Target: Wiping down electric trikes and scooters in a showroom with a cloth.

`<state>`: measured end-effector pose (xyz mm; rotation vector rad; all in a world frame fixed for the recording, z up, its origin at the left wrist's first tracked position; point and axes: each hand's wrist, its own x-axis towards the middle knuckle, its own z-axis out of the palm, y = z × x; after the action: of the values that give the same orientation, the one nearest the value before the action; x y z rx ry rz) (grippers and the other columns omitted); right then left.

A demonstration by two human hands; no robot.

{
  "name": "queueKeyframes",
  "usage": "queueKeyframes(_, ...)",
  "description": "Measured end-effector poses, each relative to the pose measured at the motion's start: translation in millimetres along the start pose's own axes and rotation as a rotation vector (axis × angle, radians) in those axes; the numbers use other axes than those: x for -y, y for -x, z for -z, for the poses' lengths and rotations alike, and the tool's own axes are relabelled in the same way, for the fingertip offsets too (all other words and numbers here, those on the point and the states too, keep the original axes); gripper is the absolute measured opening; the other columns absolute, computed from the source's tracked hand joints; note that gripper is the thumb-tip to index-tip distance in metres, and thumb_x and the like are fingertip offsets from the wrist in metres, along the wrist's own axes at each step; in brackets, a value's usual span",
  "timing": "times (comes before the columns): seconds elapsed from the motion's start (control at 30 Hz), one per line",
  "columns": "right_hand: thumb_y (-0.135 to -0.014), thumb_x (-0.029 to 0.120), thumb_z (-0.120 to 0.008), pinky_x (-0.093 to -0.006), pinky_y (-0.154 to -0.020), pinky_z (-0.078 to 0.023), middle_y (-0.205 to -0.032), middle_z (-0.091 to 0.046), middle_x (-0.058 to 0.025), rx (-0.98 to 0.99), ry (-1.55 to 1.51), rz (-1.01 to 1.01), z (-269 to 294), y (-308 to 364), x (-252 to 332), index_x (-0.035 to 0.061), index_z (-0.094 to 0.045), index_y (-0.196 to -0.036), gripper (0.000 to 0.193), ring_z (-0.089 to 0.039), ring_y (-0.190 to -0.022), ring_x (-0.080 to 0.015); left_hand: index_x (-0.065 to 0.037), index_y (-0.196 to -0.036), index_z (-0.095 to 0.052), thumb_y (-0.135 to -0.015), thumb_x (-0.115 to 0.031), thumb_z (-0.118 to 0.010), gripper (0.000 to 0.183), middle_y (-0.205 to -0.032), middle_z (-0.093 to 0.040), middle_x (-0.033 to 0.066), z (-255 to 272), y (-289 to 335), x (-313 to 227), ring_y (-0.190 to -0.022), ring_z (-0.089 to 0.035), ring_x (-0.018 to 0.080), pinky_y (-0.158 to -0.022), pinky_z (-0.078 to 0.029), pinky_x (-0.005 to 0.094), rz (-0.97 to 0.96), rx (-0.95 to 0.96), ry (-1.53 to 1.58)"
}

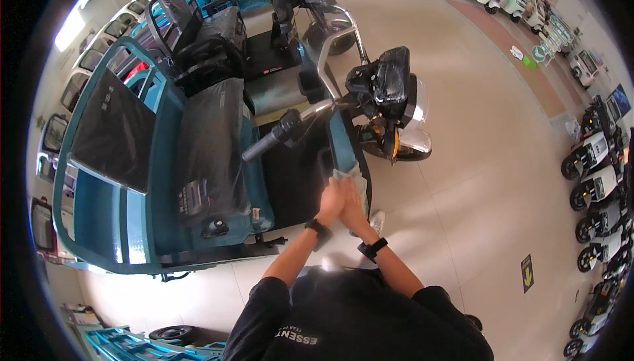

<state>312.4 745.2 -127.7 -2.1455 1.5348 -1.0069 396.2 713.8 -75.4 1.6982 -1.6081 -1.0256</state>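
One plastic-wrapped seat (210, 133), one near handlebar grip (264, 144), then two hands: left hand (332, 200) and right hand (352, 207), pressed together at one pale cloth (358, 174) on the blue front panel's (341, 142) near end. I can't tell whether fingers pinch it. Wiping seems in hand; the next move calls for steady pressure.

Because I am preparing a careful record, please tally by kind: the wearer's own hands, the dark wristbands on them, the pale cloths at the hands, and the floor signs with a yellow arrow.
Hands: 2 (left hand, right hand)
Dark wristbands: 2 (left wristband, right wristband)
Pale cloth: 1
Yellow-arrow floor sign: 1
Total: 6
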Motion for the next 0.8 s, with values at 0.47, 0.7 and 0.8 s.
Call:
queueKeyframes(0.47,-0.075,0.004,-0.046,-0.0435,-0.103,-0.019,-0.136,-0.022,-0.0244,0.141,-0.035,-0.151,43,48,42,-0.006,-0.022,-0.13,0.061,-0.018,-0.129,-0.0354,0.003,-0.09,-0.042,-0.086,-0.031,-0.047,0.035,-0.078,-0.056,0.0277,-4,48,23,-0.074,-0.056,0.0422,-0.06,-0.044,0.0425,-0.049,0.064,0.095)
queueKeyframes(0.7,-0.074,0.008,-0.05,-0.0459,-0.103,-0.018,-0.134,-0.021,-0.0286,0.091,0.074,-0.099,38,15,48,-0.0073,-0.021,-0.129,0.065,-0.019,-0.127,-0.0401,0.006,-0.074,-0.049,-0.084,-0.023,-0.053,0.031,-0.062,-0.051,0.0169,1,26,15,-0.057,-0.042,0.0161,-0.054,-0.04,0.0326,-0.09,-0.127,0.28)
queueKeyframes(0.8,-0.069,0.006,-0.052,-0.0448,-0.103,-0.017,-0.135,-0.017,-0.0299,0.106,0.049,-0.13,31,-12,36,-0.0117,-0.016,-0.129,0.073,-0.014,-0.127,-0.0424,0.007,-0.07,-0.049,-0.084,-0.02,-0.053,0.031,-0.056,-0.046,0.011,14,5,0,-0.052,-0.038,0.0124,-0.048,-0.035,0.0314,-0.081,-0.131,0.29)
